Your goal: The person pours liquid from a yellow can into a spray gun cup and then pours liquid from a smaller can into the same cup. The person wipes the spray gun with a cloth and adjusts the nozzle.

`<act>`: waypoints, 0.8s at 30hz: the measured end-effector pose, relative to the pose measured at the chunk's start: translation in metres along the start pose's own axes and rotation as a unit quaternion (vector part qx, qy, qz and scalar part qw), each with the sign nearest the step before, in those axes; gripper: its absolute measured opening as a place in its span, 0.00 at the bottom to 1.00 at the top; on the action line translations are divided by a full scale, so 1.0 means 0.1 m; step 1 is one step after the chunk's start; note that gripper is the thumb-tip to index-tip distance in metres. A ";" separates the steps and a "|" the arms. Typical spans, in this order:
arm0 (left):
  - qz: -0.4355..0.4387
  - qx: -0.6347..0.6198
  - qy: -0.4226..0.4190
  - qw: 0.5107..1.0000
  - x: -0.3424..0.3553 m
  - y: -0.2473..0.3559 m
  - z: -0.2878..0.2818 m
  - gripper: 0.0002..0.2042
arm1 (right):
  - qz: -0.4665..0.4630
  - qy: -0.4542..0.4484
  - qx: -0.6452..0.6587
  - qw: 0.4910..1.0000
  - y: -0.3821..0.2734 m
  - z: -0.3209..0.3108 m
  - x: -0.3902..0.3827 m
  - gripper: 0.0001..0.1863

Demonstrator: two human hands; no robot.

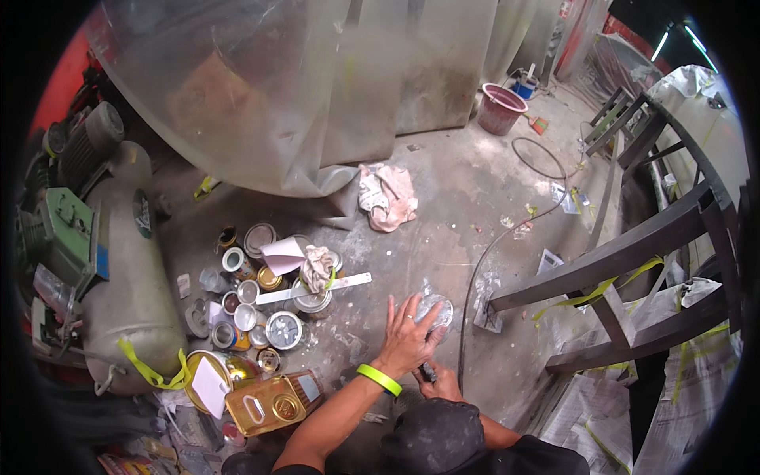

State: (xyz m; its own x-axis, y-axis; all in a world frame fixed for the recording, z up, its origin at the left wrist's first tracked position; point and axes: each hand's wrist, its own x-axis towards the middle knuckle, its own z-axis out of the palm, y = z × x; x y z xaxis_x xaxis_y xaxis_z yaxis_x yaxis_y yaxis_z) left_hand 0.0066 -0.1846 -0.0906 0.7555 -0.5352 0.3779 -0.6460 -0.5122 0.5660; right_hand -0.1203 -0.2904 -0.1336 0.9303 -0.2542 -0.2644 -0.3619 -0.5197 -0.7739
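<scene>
My left hand [405, 339] reaches forward with its fingers stretched and spread. Some of its fingertips lie over the left side of a round, shiny grey cup or lid [437, 309]. A bright yellow-green band circles that wrist. Just behind it, my right hand [444, 386] is closed around a small dark handle [428, 370]; most of this tool is hidden by the hands, so its kind does not show. A rounded dark cloth shape [434, 434] covers part of my right forearm.
Several paint cans [283, 330] cluster at left, with a white flat strip [315, 288] across them. A gold rectangular tin [273, 404] lies nearer. Left stands an air compressor tank [134, 277]. A hose [467, 317] crosses the floor. Dark wooden frames [609, 261] stand right, a bucket [501, 111] behind.
</scene>
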 end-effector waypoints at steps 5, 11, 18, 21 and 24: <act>-0.069 -0.138 0.177 0.972 -0.03 0.25 -0.16 0.24 | 0.005 0.097 0.027 0.995 -0.02 -0.08 0.21 0.19; -0.387 -0.672 -0.132 0.618 -0.65 -0.10 0.88 0.17 | 0.024 0.218 0.259 0.941 -0.50 -0.53 0.59 0.24; -0.348 -0.843 -0.179 0.370 -0.65 0.21 0.79 0.16 | 0.009 0.249 0.240 0.938 -0.69 -0.65 0.53 0.34; -0.362 -0.829 -0.174 0.389 -0.64 0.24 0.81 0.15 | -0.001 0.263 0.236 0.936 -0.71 -0.62 0.50 0.34; -0.355 -0.853 -0.208 0.321 -0.69 0.18 0.83 0.14 | 0.004 0.267 0.249 0.931 -0.66 -0.59 0.49 0.34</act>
State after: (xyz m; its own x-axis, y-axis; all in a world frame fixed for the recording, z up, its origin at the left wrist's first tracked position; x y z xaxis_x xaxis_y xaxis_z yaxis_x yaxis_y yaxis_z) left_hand -0.0667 -0.2129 -0.1675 0.3366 -0.9158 -0.2192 0.9411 0.3190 0.1123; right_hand -0.0543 -0.3168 -0.0610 0.7174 -0.6948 -0.0505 -0.1732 -0.1077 -0.9790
